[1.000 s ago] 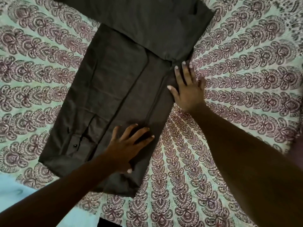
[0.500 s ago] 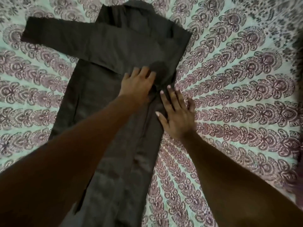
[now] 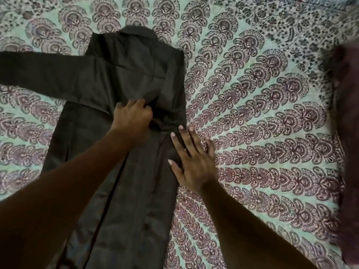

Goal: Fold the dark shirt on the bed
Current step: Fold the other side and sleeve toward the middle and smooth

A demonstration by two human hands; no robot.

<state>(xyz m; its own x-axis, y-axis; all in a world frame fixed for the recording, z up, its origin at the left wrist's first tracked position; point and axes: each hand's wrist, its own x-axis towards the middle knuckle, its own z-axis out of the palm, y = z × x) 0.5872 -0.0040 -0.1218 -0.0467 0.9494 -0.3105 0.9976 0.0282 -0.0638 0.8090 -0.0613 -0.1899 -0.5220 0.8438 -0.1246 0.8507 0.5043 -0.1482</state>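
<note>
1. Left hand (image 3: 132, 117): fingers curled down into the cloth at chest height of the dark shirt (image 3: 120, 171), gripping a bunch of fabric. Creases radiate from the grip. The fingertips are buried in the fold.
2. Right hand (image 3: 192, 162): flat, palm down, fingers straight and slightly spread, grasping nothing. The thumb and inner fingers press on the shirt's right-hand edge. The outer fingers lie on the mint-green printed bedspread (image 3: 272, 133).
3. The hands are near each other, not touching.
4. The shirt is charcoal-brown, smooth woven cloth with a faint sheen. It lies flat on the bed, left of centre, with the collar (image 3: 136, 33) at the far end. The hem runs out of the bottom of view.
5. The shirt's right side is folded in over the body, leaving a straight long edge. One long sleeve (image 3: 38, 74) lies flat across to the left and off the frame edge.
6. Long lengthwise folds or seams run down the lower body.
7. The bedspread is matte, with maroon fan-shaped motifs in curved rows and a denser dark floral band on the far side.
8. Blurred dark shape (image 3: 347, 133) at the right edge: can't tell what it is.
</note>
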